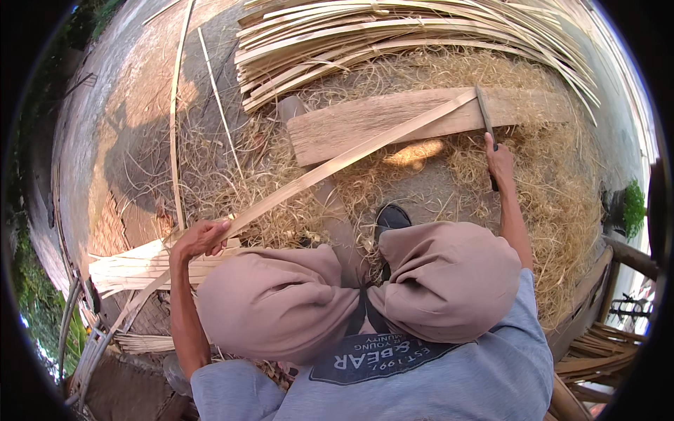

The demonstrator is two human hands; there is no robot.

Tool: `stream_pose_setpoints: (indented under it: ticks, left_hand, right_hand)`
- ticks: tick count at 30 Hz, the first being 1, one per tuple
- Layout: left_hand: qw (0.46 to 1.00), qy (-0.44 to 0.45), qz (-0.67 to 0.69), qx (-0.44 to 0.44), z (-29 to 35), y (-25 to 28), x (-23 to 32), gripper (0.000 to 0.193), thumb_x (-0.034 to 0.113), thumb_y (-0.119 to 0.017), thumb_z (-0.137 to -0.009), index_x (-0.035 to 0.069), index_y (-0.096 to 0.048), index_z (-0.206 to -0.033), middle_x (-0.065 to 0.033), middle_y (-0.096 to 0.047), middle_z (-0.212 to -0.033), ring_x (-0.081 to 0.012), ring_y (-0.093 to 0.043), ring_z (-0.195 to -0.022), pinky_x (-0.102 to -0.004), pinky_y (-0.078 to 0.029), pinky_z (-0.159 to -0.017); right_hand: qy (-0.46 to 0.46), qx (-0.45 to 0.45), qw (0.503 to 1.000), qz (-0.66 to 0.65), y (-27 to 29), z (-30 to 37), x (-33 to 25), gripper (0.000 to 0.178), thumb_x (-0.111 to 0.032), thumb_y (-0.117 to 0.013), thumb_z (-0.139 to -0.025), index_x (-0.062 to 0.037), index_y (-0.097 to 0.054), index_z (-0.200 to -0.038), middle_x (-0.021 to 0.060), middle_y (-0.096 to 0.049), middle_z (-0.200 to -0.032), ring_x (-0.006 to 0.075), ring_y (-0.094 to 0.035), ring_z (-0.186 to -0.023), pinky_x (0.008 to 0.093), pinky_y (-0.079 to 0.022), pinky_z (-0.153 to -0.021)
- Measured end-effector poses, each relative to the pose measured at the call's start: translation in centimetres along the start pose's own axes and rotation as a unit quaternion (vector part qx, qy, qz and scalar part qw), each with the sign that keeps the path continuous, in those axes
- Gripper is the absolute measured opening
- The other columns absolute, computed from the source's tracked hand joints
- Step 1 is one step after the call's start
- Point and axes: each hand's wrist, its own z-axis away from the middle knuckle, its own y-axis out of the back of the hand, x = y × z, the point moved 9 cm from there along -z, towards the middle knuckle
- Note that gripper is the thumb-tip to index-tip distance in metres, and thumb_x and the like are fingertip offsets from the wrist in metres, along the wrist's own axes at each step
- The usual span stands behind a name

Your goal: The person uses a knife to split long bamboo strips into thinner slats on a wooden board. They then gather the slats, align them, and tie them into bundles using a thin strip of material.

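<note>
A long, flat, pale bamboo strip (351, 155) slants from lower left to upper right in front of me. My left hand (203, 238) is closed around its near end, beside my left knee. The strip's far end lies over a wooden plank (379, 119). There the blade of a long knife (484, 111) crosses it, touching or very close to it. My right hand (499, 163) grips the knife's dark handle, the blade pointing away from me. Thin curled shavings (540, 203) lie around the plank.
A large bundle of split bamboo strips (393, 35) lies beyond the plank. More pale strips (133, 266) are stacked at the left, near two loose narrow strips (177, 105). My dark shoe (392, 217) rests on the ground below the plank. A wooden frame (632, 256) stands at the right.
</note>
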Motion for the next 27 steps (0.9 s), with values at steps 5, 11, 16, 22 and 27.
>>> stream_pose_setpoints:
  ticks: [5,11,16,22,27]
  left_hand:
    - [0.996,0.024,-0.026,0.086,7.7,6.2,-0.1,0.06,0.056,-0.054,-0.102,0.005,-0.071,-0.075,0.0001,-0.055,-0.05,-0.0064,-0.05,-0.044,-0.0248,-0.035,-0.041]
    - [0.995,0.004,0.008,0.104,13.1,9.2,-0.4,0.053,0.051,-0.064,-0.098,0.001,-0.076,-0.088,-0.0022,-0.064,-0.061,-0.0087,-0.061,-0.05,-0.0248,-0.04,-0.041]
    - [0.955,-0.045,0.019,0.292,17.5,13.9,0.1,0.042,0.043,-0.068,-0.097,0.004,-0.079,-0.094,-0.0049,-0.068,-0.064,-0.0098,-0.063,-0.058,-0.0268,-0.049,-0.053]
    - [0.466,-0.131,0.228,0.845,23.1,5.3,-9.1,0.043,0.034,-0.055,-0.107,-0.004,-0.071,-0.098,-0.0122,-0.074,-0.093,-0.0181,-0.069,-0.09,-0.032,-0.052,-0.088]
    - [0.441,-0.152,0.733,0.495,4.6,-8.0,-9.3,0.057,0.048,-0.039,-0.109,-0.003,-0.045,-0.133,-0.022,-0.061,-0.123,-0.0341,-0.065,-0.109,-0.0455,-0.05,-0.103]
  right_hand:
    - [-0.059,0.009,0.993,0.103,2.8,1.8,-3.5,0.082,-0.07,-0.039,-0.098,0.0024,-0.065,-0.125,0.0263,-0.06,-0.127,0.0404,-0.06,-0.119,0.0513,-0.046,-0.099]
    - [0.454,0.076,0.884,-0.078,4.8,14.8,-28.3,0.053,-0.04,-0.063,-0.097,-0.0162,-0.055,-0.144,0.0107,-0.044,-0.153,0.0352,-0.043,-0.139,0.0493,-0.031,-0.117]
    - [0.432,-0.226,0.861,-0.147,-2.3,16.5,-34.5,0.045,-0.045,-0.081,-0.083,-0.0029,-0.068,-0.089,0.0115,-0.065,-0.072,0.0264,-0.06,-0.067,0.037,-0.048,-0.072]
    - [0.43,-0.17,0.869,-0.176,-2.6,23.3,-36.9,0.052,-0.054,-0.081,-0.079,-0.0045,-0.065,-0.079,0.0109,-0.057,-0.061,0.0266,-0.053,-0.057,0.0383,-0.04,-0.056]
    - [0.459,-0.118,0.876,-0.084,-1.9,24.8,-37.3,0.056,-0.062,-0.075,-0.081,-0.0074,-0.061,-0.074,0.0112,-0.062,-0.066,0.0329,-0.058,-0.06,0.044,-0.04,-0.055]
